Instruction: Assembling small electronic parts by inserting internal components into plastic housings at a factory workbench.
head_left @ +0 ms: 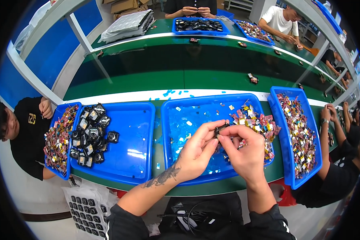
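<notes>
Both of my hands meet over the middle blue tray (212,99). My left hand (200,149) pinches a small black part (222,129) between thumb and fingers. My right hand (244,150) has its thumb and fingertips closed on the same part from the other side; the fingers cover much of it, so its exact kind is hidden. Beneath them in the tray lie a heap of small electronic pieces (258,122) with reddish flex and yellow bits, and loose blue film scraps (180,124).
At left, a blue tray (134,120) holds black camera-like modules (93,134). Trays of reddish pieces stand at far left (74,105) and right (274,94). A green conveyor (148,82) runs behind, with co-workers around. A foam tray of black modules (86,210) sits lower left.
</notes>
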`<state>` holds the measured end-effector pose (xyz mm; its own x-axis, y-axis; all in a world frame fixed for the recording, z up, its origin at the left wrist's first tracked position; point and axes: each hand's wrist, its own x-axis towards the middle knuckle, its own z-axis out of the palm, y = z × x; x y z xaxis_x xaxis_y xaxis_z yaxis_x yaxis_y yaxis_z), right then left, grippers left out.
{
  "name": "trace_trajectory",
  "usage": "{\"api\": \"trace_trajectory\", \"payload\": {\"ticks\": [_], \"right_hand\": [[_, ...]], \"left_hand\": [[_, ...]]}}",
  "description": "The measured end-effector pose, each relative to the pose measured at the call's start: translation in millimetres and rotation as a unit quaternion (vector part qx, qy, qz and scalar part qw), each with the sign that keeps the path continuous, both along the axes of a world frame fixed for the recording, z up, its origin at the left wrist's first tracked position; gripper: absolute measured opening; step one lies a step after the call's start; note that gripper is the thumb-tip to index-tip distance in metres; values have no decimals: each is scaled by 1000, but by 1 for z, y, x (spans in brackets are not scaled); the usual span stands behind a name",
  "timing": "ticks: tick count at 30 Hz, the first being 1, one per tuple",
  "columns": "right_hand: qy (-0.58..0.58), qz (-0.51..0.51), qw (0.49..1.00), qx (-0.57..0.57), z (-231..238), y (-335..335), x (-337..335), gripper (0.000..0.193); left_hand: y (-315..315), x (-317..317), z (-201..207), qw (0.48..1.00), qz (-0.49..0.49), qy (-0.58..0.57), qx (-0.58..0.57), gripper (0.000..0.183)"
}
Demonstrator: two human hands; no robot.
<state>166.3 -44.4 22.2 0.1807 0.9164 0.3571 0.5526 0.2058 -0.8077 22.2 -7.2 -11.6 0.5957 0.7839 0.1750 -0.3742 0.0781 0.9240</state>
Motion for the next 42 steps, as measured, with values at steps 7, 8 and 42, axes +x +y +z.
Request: {"api": "trace_trajectory", "payload": {"ticks": [7,8,42], "right_hand": [[-1,-9,1000,1,1,1,5,15],[-44,-22,999,13,5,2,7,20],[166,64,984,-4,8,-52,23,37]], "left_hand": [[-1,0,-1,999,-27,22,-23,42],[-1,1,-3,1000,-16,10,-4,41],[3,-11,16,824,158,190,510,39]]}}
